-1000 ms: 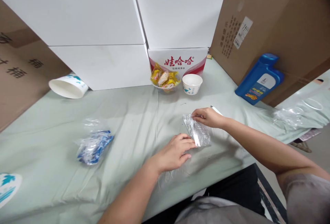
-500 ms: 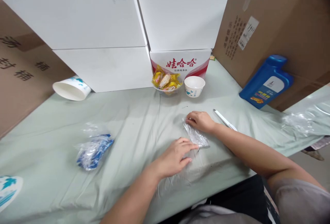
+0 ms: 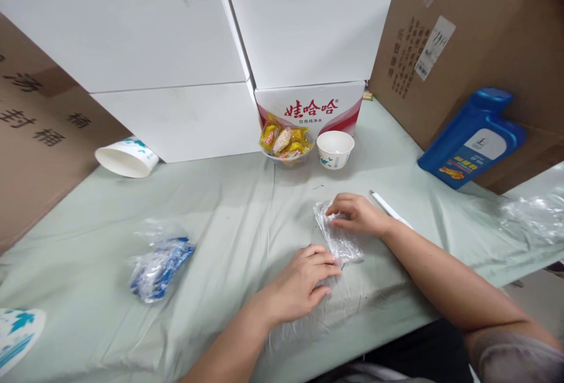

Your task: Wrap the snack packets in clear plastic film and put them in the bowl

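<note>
A flattened, folded clear plastic bag (image 3: pixel 346 248) lies on the pale green cloth in front of me. My left hand (image 3: pixel 304 280) rests with its fingers stretched out, the fingertips touching the bag's lower left edge. Over the bag's upper right part is my right hand (image 3: pixel 355 214), its fingers loosely bent and apart, with nothing visible between them. Whether its fingertips press on the plastic I cannot tell. Just right of this hand lies a slim white utility knife (image 3: pixel 390 208).
Behind are a bowl of yellow-wrapped snacks (image 3: pixel 286 142), a paper cup (image 3: pixel 335 151) and white boxes (image 3: pixel 176 118). A blue bottle (image 3: pixel 473 139) leans by a cardboard box (image 3: pixel 462 54) at right. At left lie a blue-and-clear plastic packet (image 3: pixel 161 268) and a tipped paper cup (image 3: pixel 127 158).
My right hand has lifted slightly off the bag's top corner and shifted a little right, its fingers more bent. My left hand stays at the lower edge. The view has shifted slightly.
</note>
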`<state>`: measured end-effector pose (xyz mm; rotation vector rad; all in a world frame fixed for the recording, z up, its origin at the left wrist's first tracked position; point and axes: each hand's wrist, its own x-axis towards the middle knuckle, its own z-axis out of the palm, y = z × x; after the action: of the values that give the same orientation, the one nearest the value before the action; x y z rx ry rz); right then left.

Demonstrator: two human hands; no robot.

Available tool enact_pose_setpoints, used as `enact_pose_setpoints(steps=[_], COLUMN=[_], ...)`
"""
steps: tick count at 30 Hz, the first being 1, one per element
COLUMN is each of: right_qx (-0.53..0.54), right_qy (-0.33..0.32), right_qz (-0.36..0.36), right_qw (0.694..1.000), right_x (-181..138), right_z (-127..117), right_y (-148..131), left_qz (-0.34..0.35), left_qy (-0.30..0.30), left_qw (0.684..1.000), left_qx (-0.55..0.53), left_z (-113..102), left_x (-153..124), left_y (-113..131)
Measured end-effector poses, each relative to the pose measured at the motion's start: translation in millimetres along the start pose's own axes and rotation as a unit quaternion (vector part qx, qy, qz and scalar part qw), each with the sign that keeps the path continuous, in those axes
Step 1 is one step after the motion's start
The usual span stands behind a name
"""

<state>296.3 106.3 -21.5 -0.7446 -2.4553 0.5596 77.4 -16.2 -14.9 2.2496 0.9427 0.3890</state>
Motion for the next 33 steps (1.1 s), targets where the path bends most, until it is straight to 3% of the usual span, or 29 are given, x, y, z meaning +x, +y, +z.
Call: enact_pose_setpoints(steps=[3,9,15,20,23,26,29,31,33], right_qx=[-0.040,-0.077,-0.109,-0.152,-0.117,0.013,0.147,0.151,0.116], right_qy=[-0.089,-0.094,-0.074,-0.049,-0.028,-0.016,-0.110,-0.173,-0.188], right_qz=[-0.039,-0.045,-0.030,0.014,0.010,-0.047,-0.093,-0.084,-0.057], right_qw=[0.994,0.992,0.991,0.987,0.993,0.999,0.979,0.970,0.974], right_x=[2,1,1,0,1,1,0,-1,-2], right_z=[5,8,12,19,14,1,-5,-3,1], right_y=[-7,-11,-13,-8,-9,-18,-30,-37,-40], left_qz=[0.022,0.014,0.079,0.094,0.068,0.013,-0.060,-0.095,-0.113], left_qy=[0.013,0.180,0.160,0.189,0.189,0.186,0.182,0.193,0.208], left_qw=[1.000,0.978,0.965,0.961,0.974,0.980,0.980,0.976,0.972], left_qx=[0.001,0.101,0.194,0.176,0.101,0.063,0.051,0.034,0.005], left_z=[-2,4,18,9,-3,-12,-15,-15,-13], left_x=[-2,1,10,7,0,-7,-8,-7,-5], left_y=[-1,-5,-8,-4,2,1,-3,-6,-8])
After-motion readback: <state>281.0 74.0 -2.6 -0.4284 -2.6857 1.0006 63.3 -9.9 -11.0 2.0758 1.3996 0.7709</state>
